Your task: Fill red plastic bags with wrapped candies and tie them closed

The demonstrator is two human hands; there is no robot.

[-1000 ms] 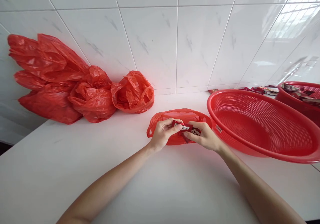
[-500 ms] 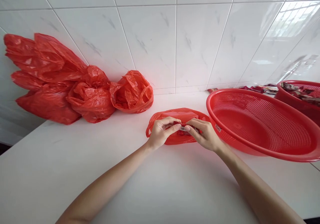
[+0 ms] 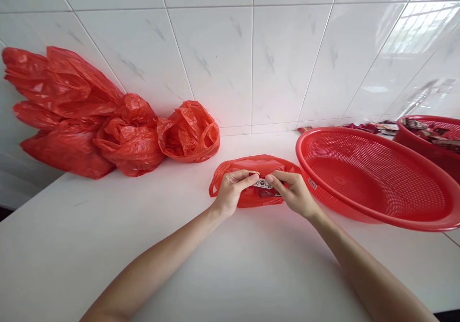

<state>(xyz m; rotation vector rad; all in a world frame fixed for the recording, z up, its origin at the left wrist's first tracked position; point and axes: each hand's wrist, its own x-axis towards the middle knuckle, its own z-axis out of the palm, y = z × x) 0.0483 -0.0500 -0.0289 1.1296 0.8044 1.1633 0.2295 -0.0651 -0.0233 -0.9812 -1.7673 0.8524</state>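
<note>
Both hands are close together over an opened red plastic bag [image 3: 251, 161] on the table. My left hand [image 3: 230, 190] pinches one end of a small dark red packet [image 3: 263, 183] with a white printed label, thumb against fingers. At the packet's other end, my right hand [image 3: 295, 192] grips it the same way, a short gap from the left fingertips. Beneath it, another dark red wrapper [image 3: 269, 192] shows inside the bag. The fingers cover the packet's edges, so whether it is torn cannot be seen.
A large red perforated basket [image 3: 345, 178] stands close to my right hand. Beyond it a second red basket [image 3: 431, 125] holds wrappers, with more wrappers [image 3: 373, 128] along the wall. Several bulging red plastic bags [image 3: 125, 140] sit at the left against the tiled wall.
My fingertips have moved slightly apart, and my right hand has tilted. More of the packet's white label and the dark red wrapper beneath now shows. Bags and baskets stay put.
</note>
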